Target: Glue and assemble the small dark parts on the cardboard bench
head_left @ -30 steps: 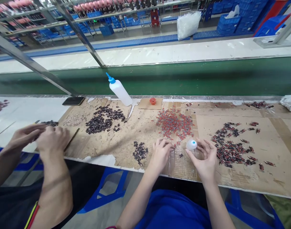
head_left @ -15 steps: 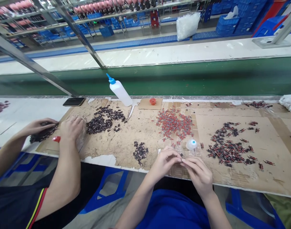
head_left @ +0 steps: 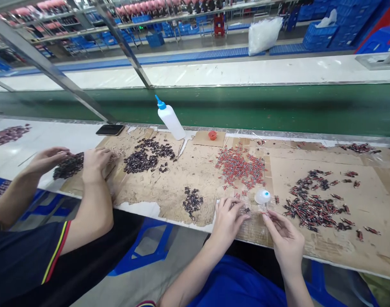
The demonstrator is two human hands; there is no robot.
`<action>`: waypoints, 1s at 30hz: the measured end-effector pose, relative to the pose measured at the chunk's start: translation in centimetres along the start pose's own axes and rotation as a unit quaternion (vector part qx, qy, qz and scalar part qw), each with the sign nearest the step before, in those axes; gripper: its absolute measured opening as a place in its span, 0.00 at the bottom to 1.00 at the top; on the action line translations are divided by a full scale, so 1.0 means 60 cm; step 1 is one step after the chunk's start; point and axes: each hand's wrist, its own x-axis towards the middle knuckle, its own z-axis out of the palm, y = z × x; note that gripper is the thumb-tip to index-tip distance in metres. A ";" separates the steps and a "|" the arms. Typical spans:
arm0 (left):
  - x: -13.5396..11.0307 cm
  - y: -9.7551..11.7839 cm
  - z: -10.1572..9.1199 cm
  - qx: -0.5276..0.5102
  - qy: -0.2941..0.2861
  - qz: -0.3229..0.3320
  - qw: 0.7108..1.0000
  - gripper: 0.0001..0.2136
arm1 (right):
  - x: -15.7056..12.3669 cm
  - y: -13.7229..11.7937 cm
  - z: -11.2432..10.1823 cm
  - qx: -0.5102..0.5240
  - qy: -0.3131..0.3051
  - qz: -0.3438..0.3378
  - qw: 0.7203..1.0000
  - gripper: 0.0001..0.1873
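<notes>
My left hand (head_left: 226, 219) is low over the cardboard, a small black part (head_left: 247, 210) between its thumb and fingertips. To its right, my right hand (head_left: 286, 238) pinches a small thin red piece (head_left: 263, 212); its exact shape is too small to make out. Just beyond these fingertips sits a small white round bottle (head_left: 261, 196) with a blue tip. A pile of small red-and-grey parts (head_left: 241, 166) lies behind my hands. Joined red-and-black pieces (head_left: 313, 209) are heaped on the right. A small heap of black parts (head_left: 192, 201) is left of my left hand.
A tall white squeeze bottle (head_left: 171, 123) stands at the back, near a red cap-like dish (head_left: 212, 135) and a phone (head_left: 110, 129). At left, a co-worker's hands (head_left: 97, 161) work beside dark parts (head_left: 69, 165). A larger black pile (head_left: 146, 155) lies between us.
My hands were together at the fingertips and are now apart, the right one moved to the right beside the small bottle. The view has shifted slightly.
</notes>
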 end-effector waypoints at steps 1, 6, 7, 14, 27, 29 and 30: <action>-0.002 -0.002 0.005 0.019 0.002 0.004 1.000 0.08 | 0.000 0.000 -0.002 0.004 0.007 0.017 1.000 0.14; -0.003 -0.002 0.014 0.011 -0.008 0.030 0.999 0.05 | -0.003 0.004 -0.008 -0.016 -0.029 0.076 0.997 0.16; -0.003 -0.001 0.014 -0.001 -0.016 0.033 0.999 0.05 | -0.003 0.005 -0.009 -0.022 -0.033 0.080 0.996 0.16; -0.005 0.005 0.003 -0.044 -0.027 0.044 0.998 0.07 | -0.008 0.007 0.000 -0.023 -0.045 0.071 0.996 0.14; -0.007 0.010 0.002 -0.148 -0.009 0.066 0.987 0.09 | -0.014 0.003 0.009 0.011 -0.057 0.100 0.993 0.15; -0.005 0.012 -0.001 -0.179 -0.014 0.055 0.982 0.10 | -0.015 -0.002 0.011 0.013 -0.053 0.097 0.994 0.14; -0.004 0.013 -0.002 -0.196 -0.020 0.050 0.979 0.10 | -0.015 -0.004 0.011 0.012 -0.049 0.090 0.995 0.14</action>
